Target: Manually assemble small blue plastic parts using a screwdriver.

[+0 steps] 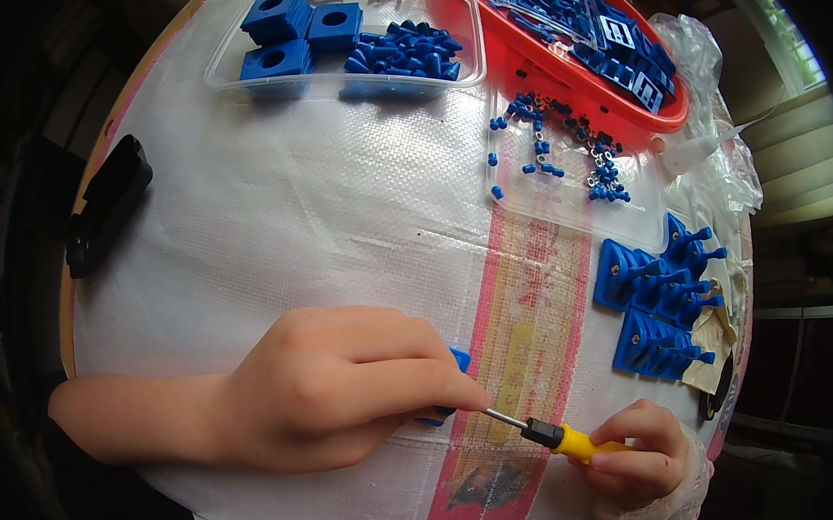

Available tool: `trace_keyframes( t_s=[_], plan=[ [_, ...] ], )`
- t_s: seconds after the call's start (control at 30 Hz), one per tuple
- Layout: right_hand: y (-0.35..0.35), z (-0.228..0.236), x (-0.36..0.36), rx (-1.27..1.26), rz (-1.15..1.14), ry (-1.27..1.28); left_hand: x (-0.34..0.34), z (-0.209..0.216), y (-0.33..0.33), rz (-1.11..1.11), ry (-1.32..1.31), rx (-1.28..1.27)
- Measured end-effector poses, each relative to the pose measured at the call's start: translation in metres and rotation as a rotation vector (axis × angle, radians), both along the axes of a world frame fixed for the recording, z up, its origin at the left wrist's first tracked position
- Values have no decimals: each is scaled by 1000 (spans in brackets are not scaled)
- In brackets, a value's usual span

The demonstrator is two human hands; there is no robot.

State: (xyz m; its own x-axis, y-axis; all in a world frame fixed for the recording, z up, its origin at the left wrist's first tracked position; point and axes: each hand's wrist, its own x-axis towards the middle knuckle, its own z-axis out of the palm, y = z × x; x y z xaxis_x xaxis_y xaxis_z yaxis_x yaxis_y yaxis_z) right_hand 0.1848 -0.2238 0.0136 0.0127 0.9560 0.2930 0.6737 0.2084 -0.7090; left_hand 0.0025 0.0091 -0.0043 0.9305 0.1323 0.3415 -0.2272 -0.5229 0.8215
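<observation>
My left hand is closed over a blue plastic part, which shows only in small bits past the fingers. Its index fingertip reaches the end of a screwdriver's metal shaft; the very tip is hidden there. The screwdriver, with a yellow handle and black collar, is gripped by my right hand, which is closed round the handle. The shaft points up and left toward the left hand. To the right stand several blue assemblies, square plates with pegs sticking out.
At the back, a clear tub holds stacked blue square plates, blue cone-shaped pieces and screws. A red basin is full of blue parts. A clear lid carries small blue caps and rings. At far left lies a black object; crumpled plastic is at right.
</observation>
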Motion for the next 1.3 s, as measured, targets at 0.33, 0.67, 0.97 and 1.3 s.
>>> trace_keyframes(
  t_s=[0.33, 0.67, 0.97, 1.3],
  plan=[
    [1, 5, -3, -20, -194, 40, 0, -1, -1, -6, -5, -4],
    [0, 9, -3, -61, -283, -81, 0, -1, 0, -3, -4, 1],
    [-3, 2, -6, 38, -190, -118, -1, -1, -1, 8, -1, 4],
    [-8, -1, -8, 118, -157, -143, 0, -1, -1, 10, 0, 5]
  ],
)
